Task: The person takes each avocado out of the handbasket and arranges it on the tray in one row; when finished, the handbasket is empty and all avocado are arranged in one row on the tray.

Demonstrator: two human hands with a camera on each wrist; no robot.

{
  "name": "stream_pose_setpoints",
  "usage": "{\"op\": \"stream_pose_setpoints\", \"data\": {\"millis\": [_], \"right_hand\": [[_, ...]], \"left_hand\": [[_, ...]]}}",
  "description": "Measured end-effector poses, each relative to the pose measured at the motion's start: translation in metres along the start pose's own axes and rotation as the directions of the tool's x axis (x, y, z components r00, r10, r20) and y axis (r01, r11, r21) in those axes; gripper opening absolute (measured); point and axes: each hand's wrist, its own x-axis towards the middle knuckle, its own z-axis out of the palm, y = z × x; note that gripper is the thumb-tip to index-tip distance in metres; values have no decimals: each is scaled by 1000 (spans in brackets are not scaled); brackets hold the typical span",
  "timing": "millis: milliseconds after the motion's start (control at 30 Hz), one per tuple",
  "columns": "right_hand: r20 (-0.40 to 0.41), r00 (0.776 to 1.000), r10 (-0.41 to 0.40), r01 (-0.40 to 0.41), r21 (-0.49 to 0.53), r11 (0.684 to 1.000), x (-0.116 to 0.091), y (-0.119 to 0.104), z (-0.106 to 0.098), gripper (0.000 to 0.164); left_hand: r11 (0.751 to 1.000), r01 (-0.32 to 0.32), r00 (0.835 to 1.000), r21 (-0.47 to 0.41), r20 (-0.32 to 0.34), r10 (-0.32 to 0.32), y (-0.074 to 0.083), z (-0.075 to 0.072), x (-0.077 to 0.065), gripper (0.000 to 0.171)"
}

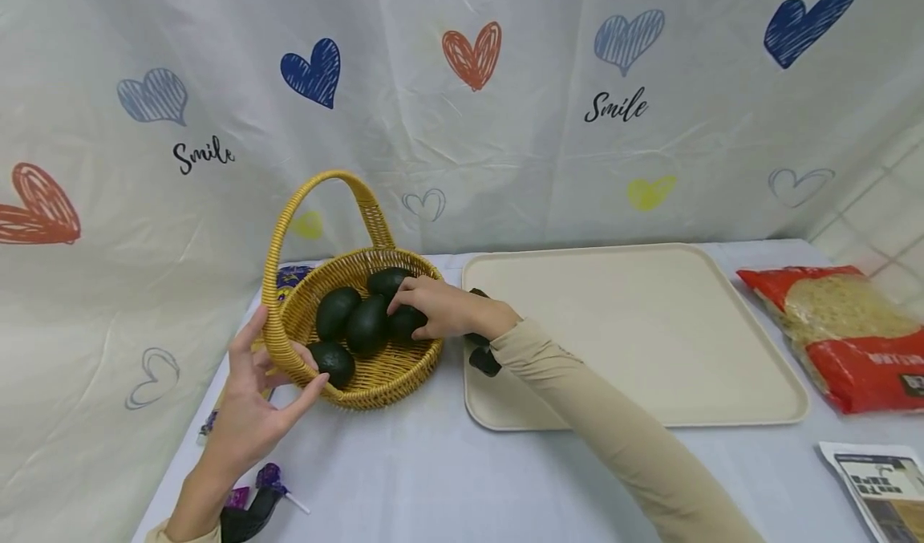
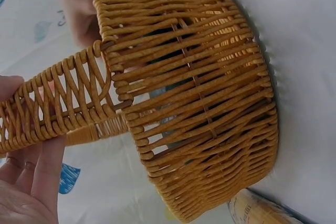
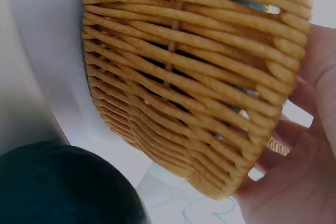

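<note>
A yellow wicker basket (image 1: 397, 384) with a tall hooped handle stands on the white-covered table. Several dark green avocados (image 1: 367, 326) lie inside it. My left hand (image 1: 249, 415) holds the base of the handle (image 2: 58, 98), thumb on one side and fingers on the other. Over the basket's right rim reaches my right hand (image 1: 443, 306), its fingers and thumb around an avocado (image 1: 407, 326) at that side. In the right wrist view the wicker wall (image 3: 184, 66) hides the fingertips, and a dark rounded thing (image 3: 68, 187) fills the lower left corner.
A cream tray (image 1: 621, 326) lies right of the basket, under my right forearm. Farther right are a red bag of pasta (image 1: 844, 334) and a printed packet (image 1: 884, 487). A purple-wrapped lollipop (image 1: 270, 476) lies by my left wrist. Behind hangs a heart-patterned cloth (image 1: 520, 150).
</note>
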Motion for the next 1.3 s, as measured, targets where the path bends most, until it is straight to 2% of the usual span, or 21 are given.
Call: {"op": "stream_pose_setpoints", "data": {"millis": [100,267,333,500,633,700,833,1000,1200,1300], "right_hand": [[31,999,-16,17,-19,1000,2,-3,3,47],[77,996,-33,34,-10,999,2,-9,5,51],[92,995,-29,30,-14,999,1,-11,5,53],[115,993,-14,16,-16,1000,0,-12,4,54],[113,994,-11,12,-5,1000,2,-12,5,53],[111,994,-11,12,-3,1000,2,-12,7,52],[93,995,-28,29,-2,1000,3,-12,12,48],[49,997,-55,55,-5,998,0,-12,12,45],[-21,995,-98,97,-58,994,-7,-21,-3,48],[-54,989,-135,130,-75,989,-13,-29,-15,49]], "left_hand": [[1000,-7,1000,-10,4,7,-1,-1,-1,104],[999,34,999,38,3,-34,2,0,-2,120],[999,30,1000,34,-1,-30,3,2,-1,120],[1000,6,1000,4,-3,-6,0,4,-1,105],[1000,12,1000,13,0,-12,2,3,-1,104],[1000,10,1000,21,-3,-10,3,4,0,112],[998,37,999,45,-10,-37,4,5,-1,126],[997,31,999,74,-20,-30,2,6,-2,127],[997,28,999,74,-22,-26,2,6,-2,127],[996,51,998,76,-25,-49,4,4,-3,127]]}}
